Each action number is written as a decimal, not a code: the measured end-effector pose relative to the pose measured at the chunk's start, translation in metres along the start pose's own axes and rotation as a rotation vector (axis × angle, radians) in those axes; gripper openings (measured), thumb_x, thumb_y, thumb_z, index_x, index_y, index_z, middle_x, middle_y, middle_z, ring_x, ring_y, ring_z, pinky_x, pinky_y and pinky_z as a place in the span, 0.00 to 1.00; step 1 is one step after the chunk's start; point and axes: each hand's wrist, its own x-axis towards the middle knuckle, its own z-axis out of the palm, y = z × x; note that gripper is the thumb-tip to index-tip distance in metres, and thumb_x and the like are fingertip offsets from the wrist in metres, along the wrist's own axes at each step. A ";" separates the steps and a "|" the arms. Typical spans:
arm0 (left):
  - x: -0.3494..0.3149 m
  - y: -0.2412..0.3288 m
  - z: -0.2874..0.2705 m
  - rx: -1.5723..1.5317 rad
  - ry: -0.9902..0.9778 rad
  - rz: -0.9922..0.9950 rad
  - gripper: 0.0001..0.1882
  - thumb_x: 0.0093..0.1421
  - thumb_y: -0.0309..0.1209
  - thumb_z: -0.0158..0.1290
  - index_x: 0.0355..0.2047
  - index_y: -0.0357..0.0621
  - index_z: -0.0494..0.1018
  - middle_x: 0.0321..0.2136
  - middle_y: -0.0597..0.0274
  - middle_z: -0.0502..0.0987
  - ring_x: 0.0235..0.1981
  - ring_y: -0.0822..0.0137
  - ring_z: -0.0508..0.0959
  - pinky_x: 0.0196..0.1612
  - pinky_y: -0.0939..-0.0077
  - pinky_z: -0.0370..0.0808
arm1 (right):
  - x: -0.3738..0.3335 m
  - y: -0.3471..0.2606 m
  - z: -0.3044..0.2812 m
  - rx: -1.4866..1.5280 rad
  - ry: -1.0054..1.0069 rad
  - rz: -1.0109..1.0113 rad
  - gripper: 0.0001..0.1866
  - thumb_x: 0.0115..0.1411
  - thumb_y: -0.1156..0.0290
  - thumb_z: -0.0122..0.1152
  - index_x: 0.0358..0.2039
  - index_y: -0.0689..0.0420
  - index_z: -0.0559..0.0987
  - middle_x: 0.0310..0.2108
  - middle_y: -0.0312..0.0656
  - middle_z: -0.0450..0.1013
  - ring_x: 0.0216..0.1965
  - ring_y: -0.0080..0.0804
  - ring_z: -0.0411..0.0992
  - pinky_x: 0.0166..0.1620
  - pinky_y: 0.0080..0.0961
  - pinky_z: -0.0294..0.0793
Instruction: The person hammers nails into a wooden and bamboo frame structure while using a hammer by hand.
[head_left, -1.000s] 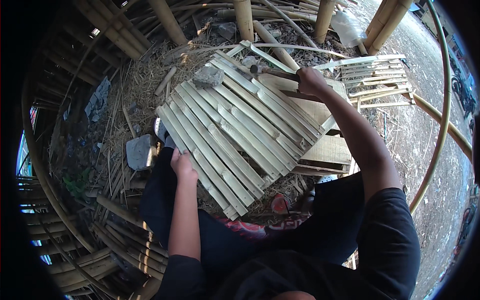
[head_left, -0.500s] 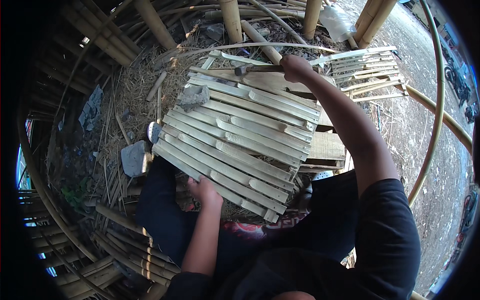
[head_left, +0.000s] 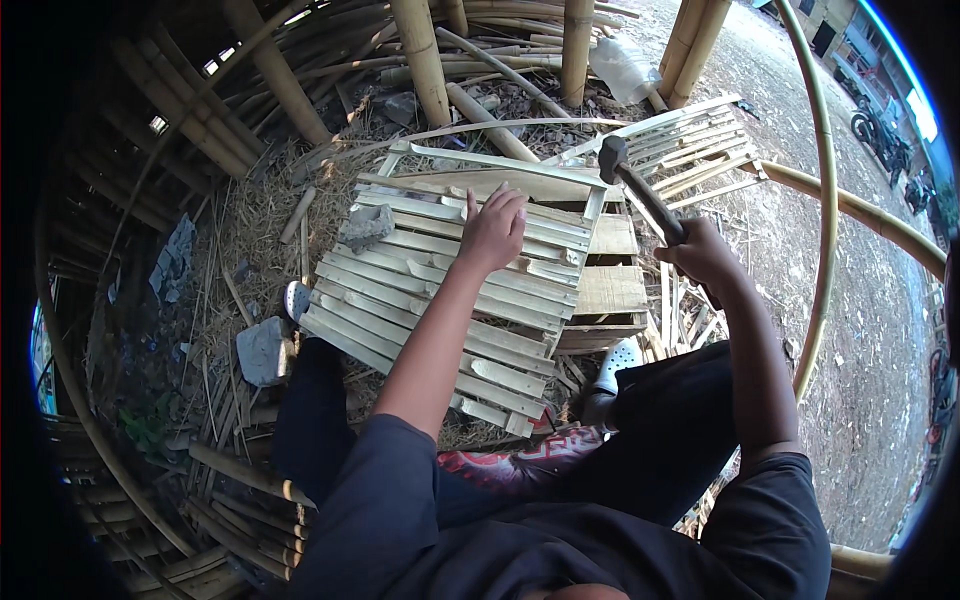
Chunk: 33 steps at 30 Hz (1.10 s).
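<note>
- The left hand (head_left: 493, 228) lies open, fingers spread, pressing flat on the far part of the slat panel (head_left: 450, 290).
- The right hand (head_left: 705, 255) is closed round the handle of a hammer (head_left: 640, 190), raised to the right of the panel; the dark head points up and to the far side, clear of the wood.
- The panel is a mat of split bamboo slats laid side by side, tilted from near left to far right. It rests on a wooden crate (head_left: 605, 290), whose boards show at its right edge, and reaches toward the person's knees.
- A grey stone (head_left: 366, 225) sits on the panel's far left part, touching the slats.
- Judged from how it lies, the panel looks largely assembled: the slats run in a close, even row across most of it. The far edge, where the left hand presses and two long strips (head_left: 490, 165) cross, seems to be the part being fixed.
- Whether nails are already in I cannot tell; none shows at this size. No nail is visible under the left hand either.
- What is left, as I judge it, is fastening at that far end; the near slats look done.
- A similar finished panel (head_left: 690, 135) lies far right on the ground, well apart.
- Another stone (head_left: 262, 350) rests on the straw near left, just beside the person's knee.
- Bamboo poles (head_left: 420, 55) stand beyond the panel.
</note>
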 end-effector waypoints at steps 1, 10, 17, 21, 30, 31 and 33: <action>0.009 -0.007 0.019 0.042 -0.058 0.029 0.19 0.68 0.34 0.44 0.56 0.47 0.73 0.60 0.58 0.72 0.68 0.57 0.63 0.72 0.33 0.40 | -0.005 0.018 0.002 0.025 0.032 -0.012 0.14 0.54 0.70 0.74 0.24 0.60 0.75 0.17 0.34 0.70 0.18 0.22 0.68 0.23 0.28 0.66; 0.001 -0.013 0.040 0.140 -0.065 0.058 0.21 0.65 0.29 0.43 0.57 0.48 0.72 0.56 0.56 0.73 0.62 0.56 0.70 0.71 0.43 0.53 | 0.002 0.048 0.031 0.131 -0.075 0.010 0.15 0.56 0.66 0.71 0.31 0.65 0.78 0.21 0.39 0.72 0.23 0.26 0.71 0.29 0.29 0.70; 0.008 -0.025 0.034 -0.086 -0.051 0.018 0.25 0.60 0.27 0.47 0.59 0.42 0.71 0.54 0.49 0.75 0.58 0.48 0.72 0.69 0.55 0.61 | 0.013 0.033 0.047 0.131 -0.178 0.081 0.32 0.62 0.42 0.65 0.26 0.64 0.76 0.17 0.34 0.67 0.19 0.23 0.65 0.22 0.28 0.63; 0.008 -0.033 0.024 0.041 -0.129 0.186 0.25 0.62 0.26 0.46 0.60 0.42 0.70 0.56 0.49 0.74 0.62 0.48 0.70 0.69 0.57 0.62 | 0.023 0.042 0.062 0.129 -0.119 0.104 0.37 0.64 0.36 0.58 0.26 0.67 0.78 0.17 0.38 0.69 0.20 0.26 0.68 0.24 0.31 0.66; 0.005 -0.037 0.033 0.111 -0.036 0.139 0.21 0.63 0.28 0.47 0.56 0.39 0.73 0.55 0.49 0.76 0.61 0.51 0.71 0.69 0.58 0.62 | 0.030 0.039 0.078 -0.144 -0.010 -0.050 0.36 0.66 0.40 0.55 0.28 0.67 0.81 0.18 0.52 0.74 0.22 0.44 0.75 0.29 0.41 0.72; 0.006 -0.035 0.033 0.100 -0.044 0.126 0.20 0.63 0.28 0.47 0.55 0.38 0.74 0.55 0.50 0.76 0.61 0.51 0.72 0.68 0.58 0.62 | 0.031 0.039 0.078 -0.148 -0.014 -0.046 0.36 0.66 0.40 0.55 0.28 0.67 0.81 0.18 0.52 0.74 0.22 0.44 0.75 0.29 0.41 0.72; 0.005 -0.036 0.033 0.104 -0.043 0.119 0.20 0.63 0.29 0.46 0.55 0.38 0.74 0.56 0.50 0.76 0.61 0.52 0.72 0.68 0.58 0.62 | 0.033 0.036 0.079 -0.144 0.039 -0.100 0.35 0.66 0.41 0.55 0.27 0.66 0.81 0.18 0.53 0.74 0.22 0.46 0.75 0.29 0.42 0.72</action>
